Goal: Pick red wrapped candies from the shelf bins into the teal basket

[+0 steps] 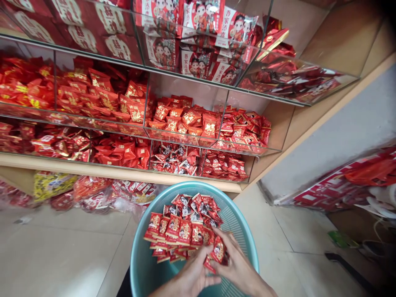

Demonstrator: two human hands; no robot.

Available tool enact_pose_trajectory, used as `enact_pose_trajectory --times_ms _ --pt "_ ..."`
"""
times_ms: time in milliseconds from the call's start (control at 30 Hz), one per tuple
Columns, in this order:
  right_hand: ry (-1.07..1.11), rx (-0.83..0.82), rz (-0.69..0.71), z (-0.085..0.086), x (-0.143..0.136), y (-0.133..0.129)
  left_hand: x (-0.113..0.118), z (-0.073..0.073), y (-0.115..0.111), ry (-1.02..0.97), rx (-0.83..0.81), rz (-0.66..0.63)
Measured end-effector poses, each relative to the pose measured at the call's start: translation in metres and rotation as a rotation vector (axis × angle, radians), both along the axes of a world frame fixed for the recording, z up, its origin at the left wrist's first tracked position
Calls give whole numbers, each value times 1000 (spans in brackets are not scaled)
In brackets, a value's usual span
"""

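Both of my hands are inside a teal plastic basket [137, 251], at its near right. Between them is a small bunch of red candy packets [218, 250] with gold print. My right hand [236, 262] grips the bunch from the right, fingers curled over it. My left hand [193, 270] presses its thumb against the left side, its other fingers stretched out below; the palm side is hidden. Beside them lie rows of similar red-and-gold packets [175, 231]. Farther back in the basket sits a pile of red, black and white wrapped candies [198, 206].
A wooden shelf unit [216, 186] with clear-fronted bins of red packets [105, 97] stands ahead. Bagged goods [93, 189] lie under it at left. On the right are a wall [334, 136], a red bag [374, 175] and a dark bar [349, 270] near the tiled floor [71, 251].
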State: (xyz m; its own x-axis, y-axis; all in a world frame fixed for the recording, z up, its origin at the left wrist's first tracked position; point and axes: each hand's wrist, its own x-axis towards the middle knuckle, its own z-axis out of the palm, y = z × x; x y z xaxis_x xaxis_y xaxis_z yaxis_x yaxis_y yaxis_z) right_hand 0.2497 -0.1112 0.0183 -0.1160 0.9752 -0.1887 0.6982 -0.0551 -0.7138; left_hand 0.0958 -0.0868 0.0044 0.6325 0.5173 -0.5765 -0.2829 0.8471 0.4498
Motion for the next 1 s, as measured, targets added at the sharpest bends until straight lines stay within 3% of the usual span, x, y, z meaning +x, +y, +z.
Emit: enact_pose_trajectory --times_ms 200,400,533,633,767,833,1000 --pt "-22 36 -46 -3 6 3 -9 -1 -1 45 73 36" --pt "-122 47 -9 -8 9 3 -25 4 6 213 309 72" --pt "-237 48 74 -7 3 5 -35 11 23 335 634 158" --pt "-309 120 175 -9 -3 8 -40 8 37 555 943 185" --pt "-413 208 259 -16 -7 14 -39 2 49 743 1087 190" --pt "-439 226 282 -19 -8 17 -37 0 51 808 1113 170" --pt "-445 210 284 -18 -10 23 -31 -7 53 1163 1340 -18"
